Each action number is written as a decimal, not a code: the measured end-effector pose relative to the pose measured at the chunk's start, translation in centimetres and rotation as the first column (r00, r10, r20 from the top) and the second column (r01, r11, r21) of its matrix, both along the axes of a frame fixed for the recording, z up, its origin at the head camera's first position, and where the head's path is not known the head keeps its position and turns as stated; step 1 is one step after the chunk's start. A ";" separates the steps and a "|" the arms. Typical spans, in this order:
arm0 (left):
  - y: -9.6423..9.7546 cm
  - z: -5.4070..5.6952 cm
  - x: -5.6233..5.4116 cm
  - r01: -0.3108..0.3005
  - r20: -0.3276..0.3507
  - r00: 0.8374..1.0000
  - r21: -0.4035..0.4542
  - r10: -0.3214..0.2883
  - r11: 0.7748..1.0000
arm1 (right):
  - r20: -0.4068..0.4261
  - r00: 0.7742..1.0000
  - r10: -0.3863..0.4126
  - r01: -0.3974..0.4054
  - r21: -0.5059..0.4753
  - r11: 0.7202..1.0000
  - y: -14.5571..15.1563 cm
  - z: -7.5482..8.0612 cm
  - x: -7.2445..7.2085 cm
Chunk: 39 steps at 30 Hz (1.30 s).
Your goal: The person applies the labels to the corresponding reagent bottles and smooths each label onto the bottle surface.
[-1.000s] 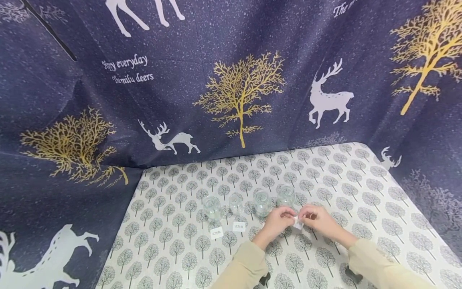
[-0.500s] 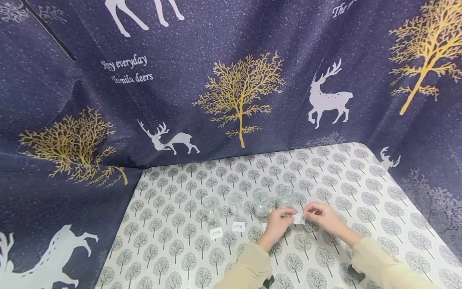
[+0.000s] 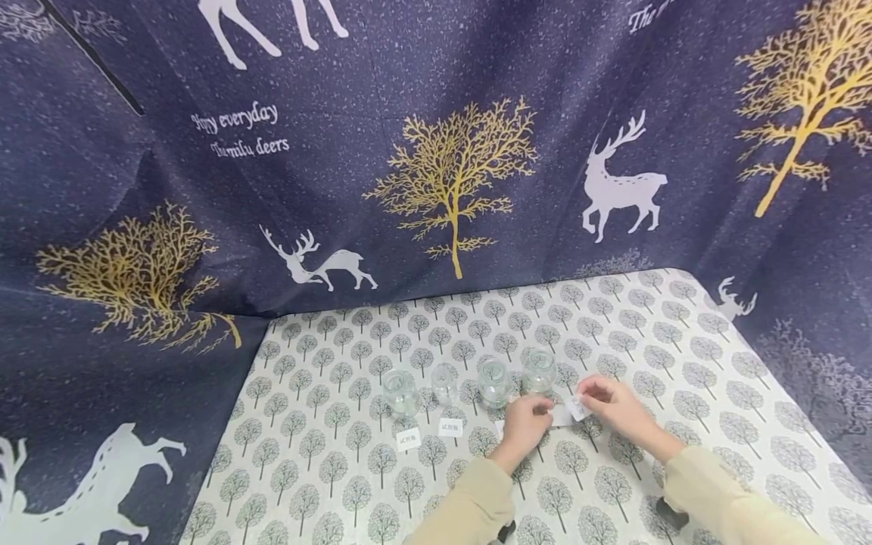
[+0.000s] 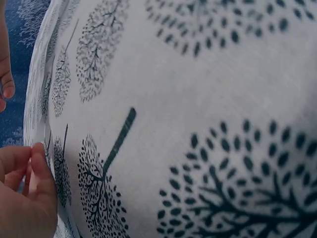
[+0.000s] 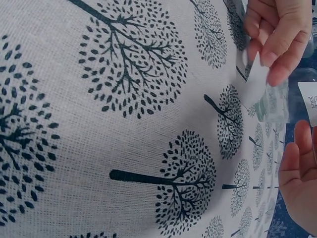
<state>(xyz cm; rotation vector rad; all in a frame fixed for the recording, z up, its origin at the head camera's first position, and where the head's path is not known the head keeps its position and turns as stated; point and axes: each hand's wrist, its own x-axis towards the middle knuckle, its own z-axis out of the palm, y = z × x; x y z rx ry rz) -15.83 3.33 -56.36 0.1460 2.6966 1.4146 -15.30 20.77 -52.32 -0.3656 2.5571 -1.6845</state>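
My left hand (image 3: 523, 428) pinches a strip of white paper (image 3: 561, 415), whose blank face shows in the right wrist view, below the fingertips. To its right, my right hand (image 3: 616, 409) pinches a small white printed label (image 3: 578, 409) between thumb and forefinger. The label overlaps the strip's right end in the head view; in the right wrist view, the label (image 5: 309, 103) and the strip (image 5: 255, 82) stand apart. Just beyond the hands is a clear glass jar (image 3: 540, 369), with another glass jar (image 3: 493, 381) left of it.
Two more clear glass vessels, a jar (image 3: 400, 392) and a narrower bottle (image 3: 445, 384), stand farther left. Before them lie a printed label (image 3: 409, 439) and a second printed label (image 3: 450, 427). The tree-patterned tablecloth (image 3: 327, 462) reaches a dark curtain (image 3: 327, 204) behind.
My right hand has moved right and slightly away from me, drawing the label off from the left hand. More of the white strip now shows between the hands.
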 end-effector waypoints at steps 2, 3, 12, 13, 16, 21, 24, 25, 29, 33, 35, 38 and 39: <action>-0.1 0.1 0.0 0.001 -0.011 1.000 -0.059 -0.002 0.998 | 0.003 1.000 0.006 -0.006 0.014 1.000 -0.1 -0.1 0.0; -0.1 0.1 0.0 0.004 -0.014 1.000 -0.083 -0.005 0.997 | 0.006 1.000 0.006 -0.006 0.020 1.000 -0.1 -0.1 0.0; -0.8 0.8 0.2 0.053 -0.132 0.987 -0.290 -0.094 0.956 | 0.028 0.999 0.045 -0.047 0.085 0.995 -0.4 -0.1 0.1; -0.9 1.0 0.2 0.053 -0.154 0.983 -0.295 -0.102 0.954 | 0.030 0.999 0.045 -0.048 0.098 0.994 -0.5 -0.1 0.1; -1.2 1.7 0.1 0.069 -0.236 0.962 -0.281 -0.138 0.957 | 0.015 0.998 0.055 -0.057 0.125 0.991 -0.8 0.0 0.1; -1.8 2.9 0.1 0.149 -0.258 0.944 -0.231 -0.208 0.962 | -0.084 0.990 0.114 -0.101 0.149 0.984 -1.3 0.1 0.1; -2.0 3.0 0.2 0.203 -0.224 0.939 -0.259 -0.263 0.945 | -0.126 0.978 0.163 -0.145 0.145 0.979 -1.6 0.2 0.2; -2.0 3.0 0.2 0.221 -0.209 0.937 -0.263 -0.279 0.939 | -0.129 0.976 0.177 -0.158 0.145 0.977 -1.7 0.2 0.3; -1.9 2.8 0.5 0.255 -0.201 0.925 -0.302 -0.323 0.919 | -0.109 0.970 0.216 -0.196 0.169 0.966 -2.1 0.4 0.6; -1.9 2.5 0.7 0.239 -0.219 0.924 -0.308 -0.313 0.921 | -0.071 0.975 0.209 -0.194 0.170 0.966 -2.4 0.3 0.8; -2.0 2.3 0.7 0.222 -0.219 0.932 -0.288 -0.289 0.932 | -0.058 0.980 0.192 -0.181 0.156 0.971 -2.4 0.2 0.8; -2.1 2.2 0.7 0.199 -0.192 0.951 -0.217 -0.242 0.956 | -0.032 0.989 0.146 -0.141 0.129 0.982 -2.3 -0.1 0.8; -2.1 2.2 0.6 0.187 -0.180 0.959 -0.186 -0.221 0.965 | -0.020 0.992 0.125 -0.122 0.114 0.986 -2.3 -0.2 0.7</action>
